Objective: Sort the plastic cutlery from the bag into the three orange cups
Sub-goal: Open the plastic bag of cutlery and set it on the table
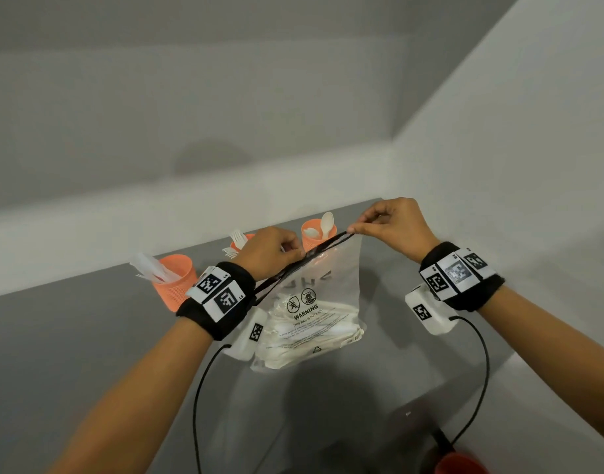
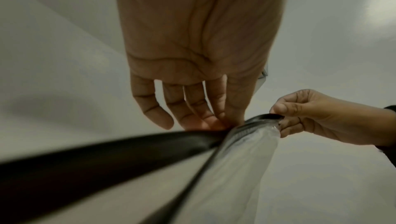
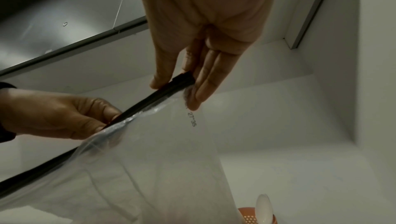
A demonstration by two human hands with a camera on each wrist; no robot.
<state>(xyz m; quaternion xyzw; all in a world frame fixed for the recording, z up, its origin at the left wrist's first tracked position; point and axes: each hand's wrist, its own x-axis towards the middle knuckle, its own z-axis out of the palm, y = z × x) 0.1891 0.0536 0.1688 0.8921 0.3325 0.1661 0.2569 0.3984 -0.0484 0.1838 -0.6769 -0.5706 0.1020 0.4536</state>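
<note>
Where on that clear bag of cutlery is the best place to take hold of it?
Probably the black zip strip along the bag's top edge, pinched from above, as both hands do now: left hand, right hand. It is the stiffest part; the cutlery weighs the slack film down.

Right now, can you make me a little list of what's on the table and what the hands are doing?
bag: clear bag with black zip strip, held up, white cutlery inside
left hand: pinches the zip strip
right hand: pinches the strip's far end
left cup: orange, white cutlery, type unclear
middle cup: forks, mostly hidden behind the left hand
right cup: spoons
table: grey
</note>
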